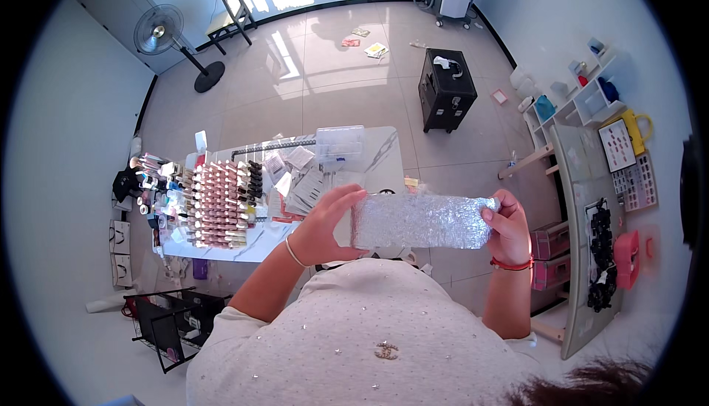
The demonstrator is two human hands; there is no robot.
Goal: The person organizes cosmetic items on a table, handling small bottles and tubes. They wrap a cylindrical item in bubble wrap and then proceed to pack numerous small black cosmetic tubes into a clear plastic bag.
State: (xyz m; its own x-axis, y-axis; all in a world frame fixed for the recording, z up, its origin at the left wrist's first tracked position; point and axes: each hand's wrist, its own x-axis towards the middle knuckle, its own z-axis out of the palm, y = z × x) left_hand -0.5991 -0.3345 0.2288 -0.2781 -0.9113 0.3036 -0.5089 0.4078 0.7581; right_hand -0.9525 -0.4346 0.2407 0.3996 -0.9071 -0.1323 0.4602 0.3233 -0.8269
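Note:
A crinkled strip of silver foil (421, 220) is stretched flat between both hands in front of my chest. My left hand (325, 223) grips its left end, thumb on top. At the right end my right hand (508, 225) pinches the foil; a red band circles that wrist. Below the foil lies a white marble-look table (388, 156). On its left part stand rows of small bottles with pink and dark caps (221, 203), with paper sheets and packets (303, 181) beside them and a clear plastic box (340, 142) at the far edge.
A black case (445, 88) stands on the tiled floor beyond the table. A standing fan (166, 37) and a chair (230, 9) are at the back left. A curved glass shelf unit (591, 207) with pink boxes lines the right wall. A black wire rack (166, 325) sits lower left.

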